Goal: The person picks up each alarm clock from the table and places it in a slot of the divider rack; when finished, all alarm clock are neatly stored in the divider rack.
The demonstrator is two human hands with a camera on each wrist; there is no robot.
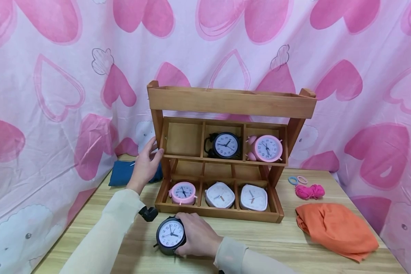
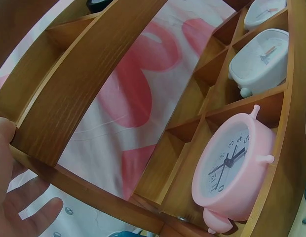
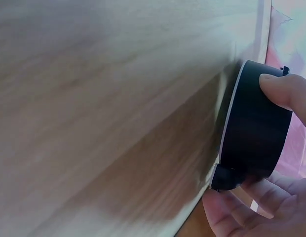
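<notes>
In the head view, my right hand [image 1: 200, 236] grips a black alarm clock [image 1: 171, 235] by its side, low over the front of the table. The right wrist view shows the thumb on one side of the black clock [image 3: 256, 118] and the fingers on the other. My left hand [image 1: 146, 163] touches the left side of a wooden shelf rack [image 1: 233, 103]. In the left wrist view, the left thumb rests at the rack's corner and the other fingers [image 2: 37, 195] extend beside it, holding nothing. A pink alarm clock [image 1: 183, 193] sits in the lower left compartment.
Two white clocks [image 1: 220, 195] share the bottom row. Above them sit another black clock [image 1: 226, 145] and a pink one [image 1: 268, 148]. Orange cloth [image 1: 335, 230], pink yarn [image 1: 309, 191] and hair ties [image 1: 292, 180] lie right; blue cloth [image 1: 121, 173] lies left.
</notes>
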